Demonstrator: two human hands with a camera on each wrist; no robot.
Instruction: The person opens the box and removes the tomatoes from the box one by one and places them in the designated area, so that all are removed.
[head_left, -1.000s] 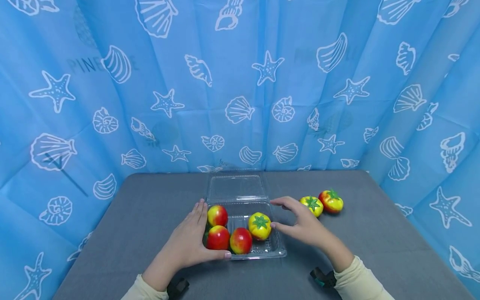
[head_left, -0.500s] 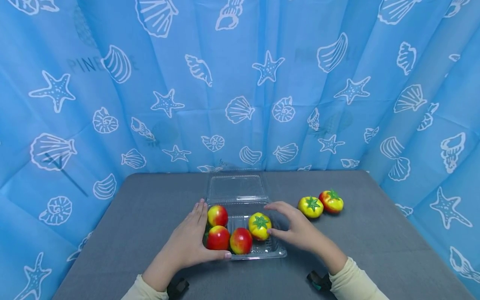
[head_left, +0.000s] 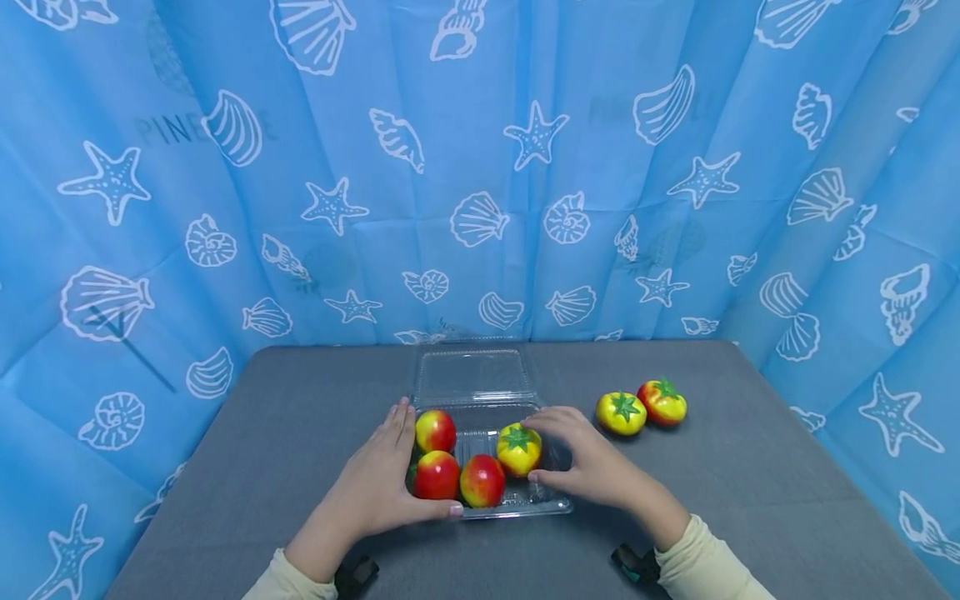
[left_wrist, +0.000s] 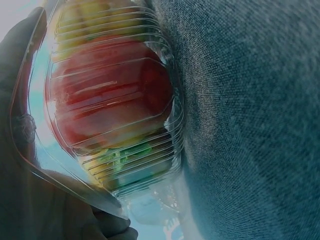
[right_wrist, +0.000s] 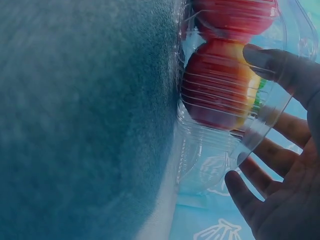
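Note:
A clear plastic clamshell box (head_left: 555,507) stands with its lid (head_left: 472,375) laid back. Inside it are several shiny red-and-yellow toy fruits; one shows red (head_left: 482,481), another turns its yellow side and green star-shaped leaves (head_left: 519,450) upward. My left hand (head_left: 375,483) rests along the box's left side, fingers straight, thumb along the front rim. My right hand (head_left: 585,458) reaches over the right rim, thumb and index fingertip at the leafy toy fruit. In the right wrist view the thumb (right_wrist: 267,62) lies against it, and other fingers (right_wrist: 245,192) spread outside the box.
Two more toy fruits with green leaves, one yellow (head_left: 621,414) and one red-and-yellow (head_left: 663,403), lie on the grey tablecloth (head_left: 315,392) right of the box. A blue shell-print curtain (head_left: 480,275) hangs behind the table.
My right hand has moved left over the box's rim to the leafy toy fruit, which has tilted slightly, its leaves now farther back. My left hand stays in place.

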